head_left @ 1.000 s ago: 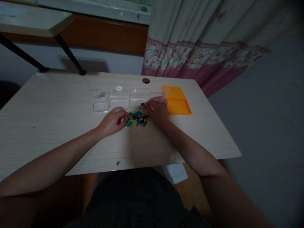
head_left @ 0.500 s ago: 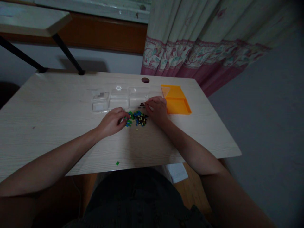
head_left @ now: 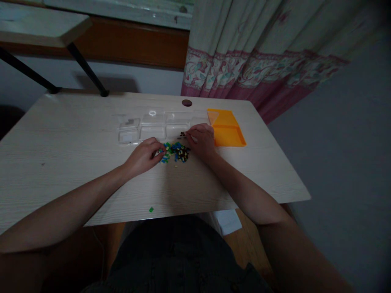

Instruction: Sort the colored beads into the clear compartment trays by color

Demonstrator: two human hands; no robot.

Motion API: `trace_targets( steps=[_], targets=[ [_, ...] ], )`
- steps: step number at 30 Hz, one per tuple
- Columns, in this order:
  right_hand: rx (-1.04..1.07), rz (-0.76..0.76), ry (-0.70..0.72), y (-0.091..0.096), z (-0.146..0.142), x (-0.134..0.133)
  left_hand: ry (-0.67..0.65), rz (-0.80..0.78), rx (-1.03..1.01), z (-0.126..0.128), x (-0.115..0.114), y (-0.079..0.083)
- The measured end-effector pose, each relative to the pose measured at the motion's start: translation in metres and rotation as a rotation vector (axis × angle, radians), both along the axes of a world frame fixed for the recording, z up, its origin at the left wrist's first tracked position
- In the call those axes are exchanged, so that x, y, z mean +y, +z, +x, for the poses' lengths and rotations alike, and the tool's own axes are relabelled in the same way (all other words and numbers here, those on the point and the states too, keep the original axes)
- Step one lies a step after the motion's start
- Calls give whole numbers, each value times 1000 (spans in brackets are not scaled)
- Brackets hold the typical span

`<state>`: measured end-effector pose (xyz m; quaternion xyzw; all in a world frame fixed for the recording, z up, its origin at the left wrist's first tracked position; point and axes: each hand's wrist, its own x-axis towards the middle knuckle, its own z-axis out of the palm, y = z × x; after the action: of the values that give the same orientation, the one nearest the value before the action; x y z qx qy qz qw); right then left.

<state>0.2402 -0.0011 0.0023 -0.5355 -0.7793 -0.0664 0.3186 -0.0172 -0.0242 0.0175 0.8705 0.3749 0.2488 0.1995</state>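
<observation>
A small heap of tiny green, blue, black and yellow pieces point(head_left: 176, 151) lies on the pale wooden table point(head_left: 76, 158). My left hand point(head_left: 143, 156) rests at the heap's left side, its fingers curled and pinched at the green pieces. On the heap's right, my right hand point(head_left: 200, 140) has its fingertips pinched at a few dark pieces point(head_left: 182, 134) by the edge of a clear compartment tray point(head_left: 154, 127). What each pinch holds is too small to make out.
An orange tray point(head_left: 226, 127) sits just right of my right hand. One stray green piece point(head_left: 150, 209) lies near the table's front edge. A round cable hole point(head_left: 186, 103) is at the back. A curtain hangs behind, and a bench stands at the far left.
Both hands stay at the heap; only the fingers shift slightly. The view has barely moved.
</observation>
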Motion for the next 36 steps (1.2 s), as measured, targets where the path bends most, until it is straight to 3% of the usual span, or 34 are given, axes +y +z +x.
trace_targets(
  steps=[30, 36],
  targets=[
    [-14, -16, 22, 4, -1, -3, 103, -46, -63, -7, 4, 1],
    [-5, 10, 32, 2, 0, -3, 11, -35, -43, -16, 9, 5]
  ],
)
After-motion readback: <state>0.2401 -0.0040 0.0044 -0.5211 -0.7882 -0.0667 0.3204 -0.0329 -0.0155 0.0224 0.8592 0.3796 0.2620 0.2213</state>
